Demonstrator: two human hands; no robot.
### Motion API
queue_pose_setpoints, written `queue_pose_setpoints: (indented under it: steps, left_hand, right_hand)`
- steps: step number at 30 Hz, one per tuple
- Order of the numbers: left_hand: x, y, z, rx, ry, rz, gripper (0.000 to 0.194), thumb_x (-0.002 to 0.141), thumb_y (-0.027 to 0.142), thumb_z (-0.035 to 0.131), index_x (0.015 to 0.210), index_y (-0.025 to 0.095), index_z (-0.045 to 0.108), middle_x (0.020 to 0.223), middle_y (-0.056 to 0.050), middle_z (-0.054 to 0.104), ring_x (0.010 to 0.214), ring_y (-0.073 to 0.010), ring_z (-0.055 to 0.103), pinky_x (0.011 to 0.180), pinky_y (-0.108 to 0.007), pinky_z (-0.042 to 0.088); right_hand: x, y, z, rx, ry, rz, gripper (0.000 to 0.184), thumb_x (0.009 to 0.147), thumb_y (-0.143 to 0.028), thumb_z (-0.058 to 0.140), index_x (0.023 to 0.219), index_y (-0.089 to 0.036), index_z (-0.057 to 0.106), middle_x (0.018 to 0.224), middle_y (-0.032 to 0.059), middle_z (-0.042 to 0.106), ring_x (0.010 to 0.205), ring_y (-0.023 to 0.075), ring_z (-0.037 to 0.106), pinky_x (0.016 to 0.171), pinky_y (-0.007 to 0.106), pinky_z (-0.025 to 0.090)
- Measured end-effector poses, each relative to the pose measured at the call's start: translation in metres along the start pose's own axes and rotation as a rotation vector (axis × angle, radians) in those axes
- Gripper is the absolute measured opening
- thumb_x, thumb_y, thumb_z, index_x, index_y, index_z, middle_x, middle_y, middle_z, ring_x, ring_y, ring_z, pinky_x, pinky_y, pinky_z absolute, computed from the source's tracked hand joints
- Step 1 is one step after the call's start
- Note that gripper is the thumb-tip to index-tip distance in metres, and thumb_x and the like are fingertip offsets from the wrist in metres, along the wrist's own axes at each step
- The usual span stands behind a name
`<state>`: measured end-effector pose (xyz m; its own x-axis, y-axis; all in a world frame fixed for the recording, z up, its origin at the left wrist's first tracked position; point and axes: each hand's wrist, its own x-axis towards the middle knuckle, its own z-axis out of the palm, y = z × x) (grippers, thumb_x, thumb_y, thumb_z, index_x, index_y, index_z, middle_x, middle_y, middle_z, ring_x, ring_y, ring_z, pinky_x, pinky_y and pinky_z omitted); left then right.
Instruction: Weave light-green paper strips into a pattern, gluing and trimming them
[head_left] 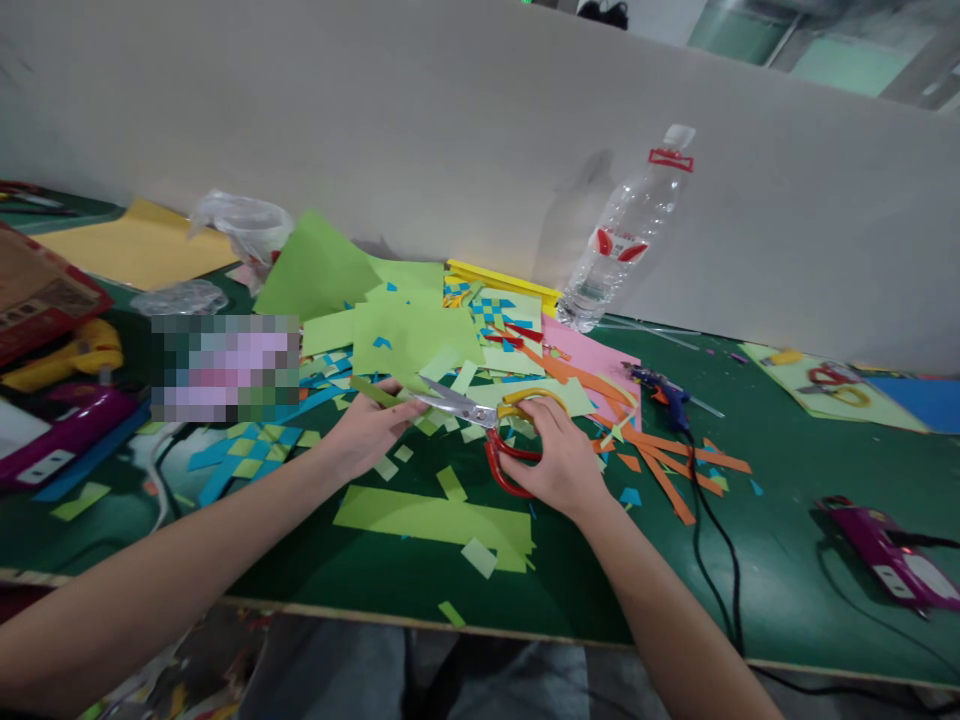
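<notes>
My right hand (561, 462) grips scissors (480, 412) with a yellow and a red handle loop, their blades parted and pointing left. Between the fingers of my left hand (379, 428) is a narrow green paper strip (373, 392), close to the blade tips. Below both hands lies a wide green paper strip (435, 520) on the green table, with small cut scraps around it. Behind them rest larger green sheets (416, 335) and a woven blue-and-green paper piece (495, 315). Another woven piece (247, 452) lies left of my left hand.
A plastic bottle (622, 235) leans against the wall. To the right are orange paper strips (667, 460), a blue glue gun (667, 395) with a black cord, more scissors (836, 385) and a purple power strip (885, 550). Another purple power strip (71, 425) and a yellow tool (71, 355) stand left.
</notes>
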<state>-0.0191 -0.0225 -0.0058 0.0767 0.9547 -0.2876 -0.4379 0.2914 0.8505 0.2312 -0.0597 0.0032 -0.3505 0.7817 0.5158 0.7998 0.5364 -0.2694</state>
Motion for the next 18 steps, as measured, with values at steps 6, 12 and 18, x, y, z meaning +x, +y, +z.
queue_pose_setpoints:
  steps: [6, 12, 18]
  left_hand:
    - [0.0004, 0.0011, 0.0003, 0.021, 0.040, -0.033, 0.026, 0.076, -0.007, 0.063, 0.073, 0.018, 0.057, 0.077, -0.002, 0.066, 0.075, -0.0127, 0.066, 0.072, -0.023, 0.058]
    - [0.0026, -0.0020, -0.0042, 0.005, 0.050, -0.045, 0.027, 0.076, -0.007, 0.062, 0.076, 0.019, 0.055, 0.078, -0.002, 0.065, 0.076, -0.0135, 0.066, 0.073, -0.024, 0.059]
    - [0.0006, -0.0010, -0.0019, -0.010, -0.003, -0.018, 0.024, 0.073, -0.007, 0.065, 0.072, 0.016, 0.057, 0.078, -0.004, 0.068, 0.073, -0.0133, 0.066, 0.071, -0.023, 0.058]
  right_hand:
    - [-0.0011, 0.0002, -0.0006, 0.038, -0.020, 0.001, 0.049, 0.077, -0.038, 0.062, 0.119, -0.017, 0.052, 0.117, 0.0144, 0.062, 0.111, 0.0283, 0.060, 0.087, 0.042, 0.055]
    - [-0.0024, 0.0021, 0.0001, 0.036, -0.043, 0.000, 0.051, 0.078, -0.040, 0.061, 0.122, -0.017, 0.051, 0.120, 0.0151, 0.060, 0.113, 0.0292, 0.058, 0.088, 0.043, 0.055]
    - [-0.0026, 0.0023, -0.0009, 0.047, -0.060, -0.013, 0.050, 0.080, -0.039, 0.060, 0.124, -0.016, 0.052, 0.121, 0.0160, 0.060, 0.114, 0.0298, 0.058, 0.090, 0.043, 0.055]
